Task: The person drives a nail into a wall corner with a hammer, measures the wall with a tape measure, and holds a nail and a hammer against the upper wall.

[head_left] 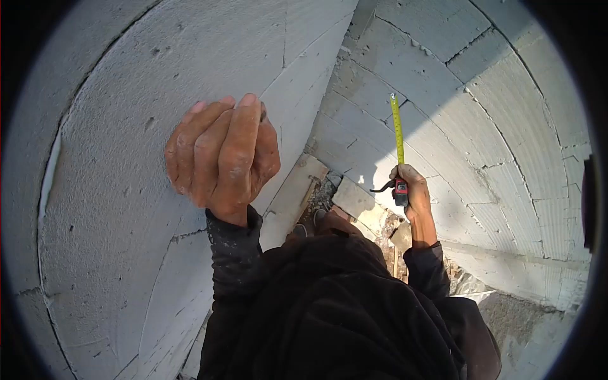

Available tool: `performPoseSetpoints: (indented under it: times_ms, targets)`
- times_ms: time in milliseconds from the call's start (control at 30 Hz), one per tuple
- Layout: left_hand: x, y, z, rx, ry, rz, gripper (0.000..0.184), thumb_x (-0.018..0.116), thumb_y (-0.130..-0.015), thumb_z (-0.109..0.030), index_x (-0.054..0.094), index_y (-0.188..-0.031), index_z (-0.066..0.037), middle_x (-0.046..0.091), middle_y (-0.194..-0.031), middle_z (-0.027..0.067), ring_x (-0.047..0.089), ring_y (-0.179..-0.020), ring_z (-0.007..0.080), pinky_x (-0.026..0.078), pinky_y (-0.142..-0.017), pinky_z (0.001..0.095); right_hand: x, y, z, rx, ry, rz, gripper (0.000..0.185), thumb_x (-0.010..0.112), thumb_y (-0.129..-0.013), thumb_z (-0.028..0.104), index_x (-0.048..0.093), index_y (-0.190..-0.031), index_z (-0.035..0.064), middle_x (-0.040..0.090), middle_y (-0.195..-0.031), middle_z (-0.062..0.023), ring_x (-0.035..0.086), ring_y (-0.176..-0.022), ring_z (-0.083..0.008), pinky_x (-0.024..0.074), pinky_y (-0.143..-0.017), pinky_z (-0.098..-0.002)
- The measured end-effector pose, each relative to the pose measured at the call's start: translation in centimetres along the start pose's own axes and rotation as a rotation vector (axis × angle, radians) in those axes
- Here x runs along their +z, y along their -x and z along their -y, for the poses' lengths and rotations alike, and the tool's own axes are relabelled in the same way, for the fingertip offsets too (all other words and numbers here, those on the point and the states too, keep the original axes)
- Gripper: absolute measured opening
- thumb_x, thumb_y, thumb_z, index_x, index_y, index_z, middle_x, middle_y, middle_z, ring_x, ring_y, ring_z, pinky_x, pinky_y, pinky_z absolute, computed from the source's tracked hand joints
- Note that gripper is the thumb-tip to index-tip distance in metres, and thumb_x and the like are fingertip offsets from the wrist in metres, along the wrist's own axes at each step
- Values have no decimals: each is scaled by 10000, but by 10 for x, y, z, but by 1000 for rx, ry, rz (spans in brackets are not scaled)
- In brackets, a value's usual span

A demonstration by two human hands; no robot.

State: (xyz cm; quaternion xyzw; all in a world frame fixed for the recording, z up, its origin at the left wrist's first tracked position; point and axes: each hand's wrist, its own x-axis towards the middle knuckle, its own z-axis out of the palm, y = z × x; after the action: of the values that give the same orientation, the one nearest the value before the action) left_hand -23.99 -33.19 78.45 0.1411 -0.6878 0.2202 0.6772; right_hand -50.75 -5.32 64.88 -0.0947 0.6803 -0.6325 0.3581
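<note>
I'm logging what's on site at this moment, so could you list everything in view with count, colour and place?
Tape measure: one, red and black, in the right hand
Tape blade: one, yellow, extended before the right-hand wall
Strap: one, black, beside the tape measure
Walls: two sides, pale grey, left and right
Loose pale blocks: at least two, near the feet
Rubble: uncountable, mixed brown and grey, on the ground
Dark object: one, blackish, right edge, unidentifiable
Clothing: black top, lower centre
Shoes: two, partly hidden, colour unclear
Left hand: one, dusty, curled, before the left wall
Right hand: one, around the tape measure
</note>
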Motion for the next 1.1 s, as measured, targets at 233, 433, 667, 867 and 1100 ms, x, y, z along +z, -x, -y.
performPoseSetpoints:
  times_ms: [233,433,667,867,1100]
  targets:
    - [2,-3,4,150,-183,76,206,797,-829,-51,738,-1018,-108,768,-834,6,724,-767,149,591,-838,360,-50,25,-224,631,-284,-3,230,584,-1023,253,667,-953,50,664,-849,-55,644,-744,-175,561,-625,-318]
    - [7,1,6,173,-294,58,148,803,-859,-38,734,-982,-82,771,-824,7,675,-721,137,574,-801,355,-75,4,-189,467,-107,75,254,600,-1012,288,680,-965,52,656,-863,-34,619,-778,-146,524,-666,-302]
    - [2,22,-49,-298,53,-17,142,790,-885,16,762,-1023,-2,767,-942,101,686,-826,154,571,-695,281,-97,-9,-167,526,-62,203,280,564,-1050,272,690,-931,52,639,-852,-19,591,-759,-113,493,-671,-279]
    - [-34,92,-102,-549,-81,376,197,722,-885,106,749,-1030,-24,767,-992,104,701,-877,197,552,-704,285,-106,-28,-176,399,105,279,299,602,-1044,290,706,-898,52,645,-801,-4,580,-714,-89,467,-667,-257]
    - [-65,108,-100,-838,-283,314,114,746,-944,-4,753,-1056,-21,756,-997,103,681,-866,143,535,-754,281,-116,-65,-218,400,267,258,285,629,-1025,269,704,-878,37,641,-784,2,570,-711,-91,458,-676,-260]
